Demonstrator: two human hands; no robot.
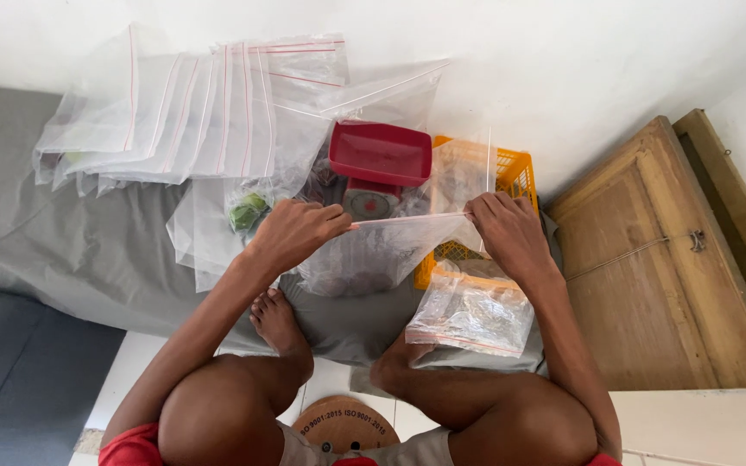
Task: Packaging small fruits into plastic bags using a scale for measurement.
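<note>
Between left hand [291,233] and right hand [511,233], taut clear crinkled zip bag [373,250].

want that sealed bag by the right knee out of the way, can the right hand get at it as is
Probably not yet: the right hand is pinching the seal of the held bag, with the left hand on the other end. Once it lets go, the sealed bag lies just below it, uncovered.

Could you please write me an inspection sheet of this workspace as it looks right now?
Surface: grey sheet spread on the floor.
Job's things: clear zip bag stretched by its top edge between both hands.
Clutter: row of empty bags, red scale, yellow crate, filled bag, green bundle.
Grippers: left hand and right hand each pinch the zip bag.
Cables: nothing seen.
Surroundings: white wall, wooden door.
</note>
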